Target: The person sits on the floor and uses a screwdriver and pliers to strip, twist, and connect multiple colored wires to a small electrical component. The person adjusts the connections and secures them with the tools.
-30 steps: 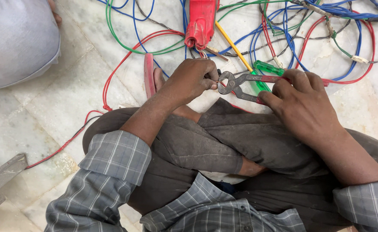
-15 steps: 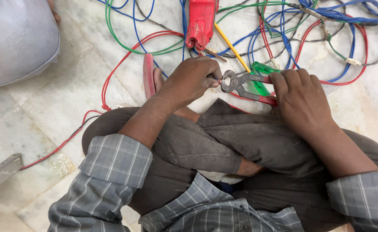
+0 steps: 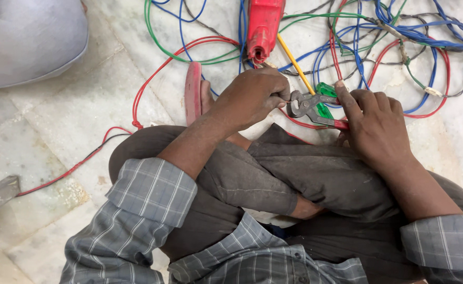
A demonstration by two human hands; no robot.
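Pliers (image 3: 309, 107) of dull grey steel, with red-sleeved handles, lay between our two hands just above our crossed knees. Our right hand (image 3: 374, 122) was closed round the handles, the index finger stretched along the upper one; the grip looked firm. Our left hand (image 3: 253, 94) was curled nearly shut, its fingertips pinched at the tool's nose on something too small for us to identify, most likely a wire end. The jaws stood close together; whether they had bitten fully we could not tell.

Against the two earlier views little had altered: both hands kept their hold and the tool kept its place, with only a slight shift of the right hand's fingers along the handles. We judged the same gripping step to be continuing, not completed.

Behind the tool lay a flat green plastic piece (image 3: 325, 93) and a thin yellow wire (image 3: 295, 64). Beyond these sat a red plastic tool body (image 3: 263, 26) amid a tangle of blue, green and red wires (image 3: 399, 37) on the pale marble floor (image 3: 73, 121). A red sandal (image 3: 192, 92) showed beside the left wrist. Another person's grey-clad knee (image 3: 26, 37) occupied the upper left.
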